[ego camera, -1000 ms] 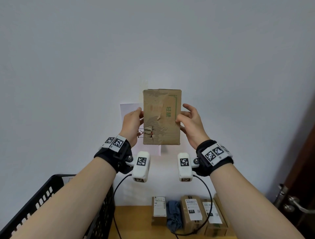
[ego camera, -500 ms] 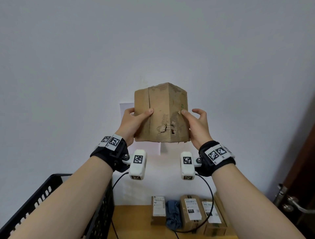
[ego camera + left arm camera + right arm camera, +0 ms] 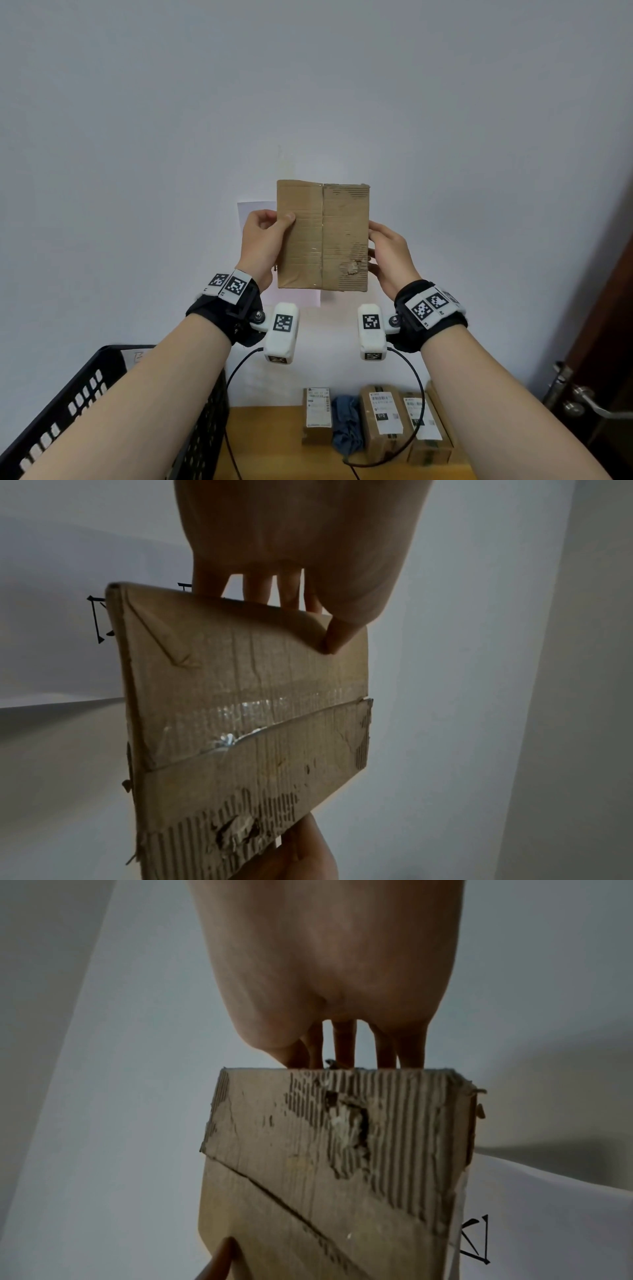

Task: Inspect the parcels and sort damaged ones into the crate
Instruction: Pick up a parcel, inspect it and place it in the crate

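I hold a brown cardboard parcel (image 3: 322, 236) upright in front of the wall, its taped seam running down the middle. Its skin is torn near the lower right, with a hole (image 3: 351, 267) and bare corrugation; the same hole (image 3: 349, 1123) is large in the right wrist view. My left hand (image 3: 265, 236) grips the parcel's left edge, thumb on the front face. In the left wrist view the thumb tip (image 3: 334, 639) presses the parcel (image 3: 246, 710). My right hand (image 3: 387, 255) grips the right edge, fingers behind. The black crate (image 3: 85, 394) is at the lower left.
On the wooden table (image 3: 267, 442) below lie several labelled parcels (image 3: 382, 421) in a row, with a dark blue cloth bundle (image 3: 346, 425) between them. A brown door with a metal handle (image 3: 582, 404) stands at the right. A paper sheet (image 3: 253, 210) is stuck on the wall behind.
The parcel has been turned in my hands from a printed face, past a corner, to the seamed face. My left thumb has shifted onto the front; both hands stay on it.
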A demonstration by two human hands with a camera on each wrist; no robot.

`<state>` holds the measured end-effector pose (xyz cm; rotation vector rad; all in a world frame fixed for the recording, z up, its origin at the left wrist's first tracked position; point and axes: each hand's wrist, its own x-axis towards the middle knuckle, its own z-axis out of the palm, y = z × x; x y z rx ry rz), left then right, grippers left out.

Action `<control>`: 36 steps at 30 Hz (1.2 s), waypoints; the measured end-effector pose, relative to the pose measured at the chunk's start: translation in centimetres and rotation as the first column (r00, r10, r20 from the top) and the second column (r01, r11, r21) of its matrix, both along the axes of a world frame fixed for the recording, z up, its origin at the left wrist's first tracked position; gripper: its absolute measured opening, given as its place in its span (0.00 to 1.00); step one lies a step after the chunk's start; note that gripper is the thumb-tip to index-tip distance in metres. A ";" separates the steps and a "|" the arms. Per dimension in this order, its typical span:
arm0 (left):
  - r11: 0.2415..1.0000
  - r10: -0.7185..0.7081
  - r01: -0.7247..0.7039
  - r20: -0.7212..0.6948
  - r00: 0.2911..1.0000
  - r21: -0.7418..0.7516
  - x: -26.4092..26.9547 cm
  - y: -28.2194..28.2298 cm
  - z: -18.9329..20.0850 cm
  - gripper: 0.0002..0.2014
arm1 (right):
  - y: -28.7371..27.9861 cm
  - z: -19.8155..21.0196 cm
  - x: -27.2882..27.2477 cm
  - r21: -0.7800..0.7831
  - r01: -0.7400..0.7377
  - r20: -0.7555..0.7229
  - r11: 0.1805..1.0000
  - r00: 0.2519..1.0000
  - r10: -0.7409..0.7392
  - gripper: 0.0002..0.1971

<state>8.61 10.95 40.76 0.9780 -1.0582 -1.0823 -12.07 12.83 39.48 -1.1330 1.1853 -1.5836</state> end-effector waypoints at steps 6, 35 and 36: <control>1.000 0.002 -0.002 -0.007 1.000 -0.015 0.0 -0.3 0.3 0.11 | 0.0 0.3 0.2 -0.010 -0.001 0.045 1.000 0.999 0.001 0.19; 0.986 -0.159 0.162 0.102 0.982 -0.028 -1.0 -0.3 1.9 0.26 | 0.1 0.0 -2.1 -0.097 -0.032 0.070 0.995 0.997 0.039 0.21; 0.988 -0.146 0.150 0.092 0.985 -0.040 -0.9 -0.3 1.9 0.25 | 0.1 0.0 -2.1 -0.101 -0.009 0.060 0.995 0.998 0.015 0.23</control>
